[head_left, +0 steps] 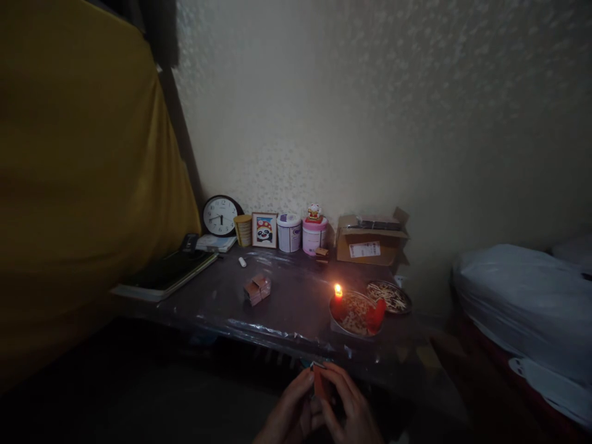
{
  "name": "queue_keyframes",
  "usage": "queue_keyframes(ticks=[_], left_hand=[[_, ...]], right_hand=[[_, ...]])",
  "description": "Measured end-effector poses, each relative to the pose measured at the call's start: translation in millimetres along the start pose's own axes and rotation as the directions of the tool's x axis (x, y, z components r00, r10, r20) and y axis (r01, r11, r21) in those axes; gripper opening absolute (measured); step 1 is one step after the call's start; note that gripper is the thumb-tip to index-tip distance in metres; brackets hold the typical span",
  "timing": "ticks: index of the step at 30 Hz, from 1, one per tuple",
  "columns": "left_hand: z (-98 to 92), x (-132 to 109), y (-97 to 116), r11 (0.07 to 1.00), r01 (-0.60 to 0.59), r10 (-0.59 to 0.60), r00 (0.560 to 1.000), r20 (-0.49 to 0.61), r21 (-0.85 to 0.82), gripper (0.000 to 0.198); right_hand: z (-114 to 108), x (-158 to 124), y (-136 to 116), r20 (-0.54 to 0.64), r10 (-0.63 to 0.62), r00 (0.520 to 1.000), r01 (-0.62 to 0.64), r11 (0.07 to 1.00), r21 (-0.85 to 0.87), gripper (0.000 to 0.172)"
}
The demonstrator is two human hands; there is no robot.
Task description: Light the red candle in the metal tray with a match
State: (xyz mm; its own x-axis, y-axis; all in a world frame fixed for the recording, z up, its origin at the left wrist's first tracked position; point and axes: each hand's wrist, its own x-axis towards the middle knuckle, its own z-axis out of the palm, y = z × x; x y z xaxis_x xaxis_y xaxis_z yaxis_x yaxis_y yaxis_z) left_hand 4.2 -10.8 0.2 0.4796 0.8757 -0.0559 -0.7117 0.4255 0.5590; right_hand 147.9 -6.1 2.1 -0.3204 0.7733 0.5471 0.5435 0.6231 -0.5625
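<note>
At the lower middle, in front of the table's near edge, both hands are closed around a small reddish-brown matchbox (320, 383). My left hand (293, 404) grips it from the left, fingertips near its upper end. My right hand (346, 401) holds it from the right, its fingers along the side. A pale bit shows at the box's top end; the palms hide the lower part. Beyond the hands, a round dish (355, 314) holds pale bits, a lit red candle (338, 297) and a red object (377, 314). A plastic-wrapped pack of matchboxes (258, 290) lies farther left.
A second plate (388, 297) bears many matchsticks. Along the wall stand a clock (222, 216), a framed panda picture (264, 230), two canisters (289, 234) and an open cardboard box (370, 240). A yellow cloth (83, 172) hangs left; a whitish bundle (522, 296) lies right.
</note>
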Motion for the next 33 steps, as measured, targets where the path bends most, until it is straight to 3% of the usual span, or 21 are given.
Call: queue_keyframes(ticks=[11,21,28,33], left_hand=[[-5.7,-5,5,0.996,0.091,-0.091,0.996,-0.027,0.003,0.021],[-18.9,9,-6,0.988,0.141,-0.147,0.982,-0.121,-0.061,0.02],[-25.4,10,-12,0.997,0.071,-0.073,0.985,-0.158,-0.019,0.016],[-21.9,15,-15,0.999,0.037,-0.034,0.989,-0.146,0.014,0.021]], right_hand=[[-2,-1,-1,0.067,0.009,0.998,-0.003,0.996,-0.084,0.037],[4,-8,24,0.093,-0.069,0.993,0.087,0.975,-0.202,0.037],[13,-14,33,0.026,-0.087,0.996,0.09,0.973,-0.213,0.036],[30,-19,37,-0.127,0.023,0.992,-0.048,0.979,-0.196,0.031]])
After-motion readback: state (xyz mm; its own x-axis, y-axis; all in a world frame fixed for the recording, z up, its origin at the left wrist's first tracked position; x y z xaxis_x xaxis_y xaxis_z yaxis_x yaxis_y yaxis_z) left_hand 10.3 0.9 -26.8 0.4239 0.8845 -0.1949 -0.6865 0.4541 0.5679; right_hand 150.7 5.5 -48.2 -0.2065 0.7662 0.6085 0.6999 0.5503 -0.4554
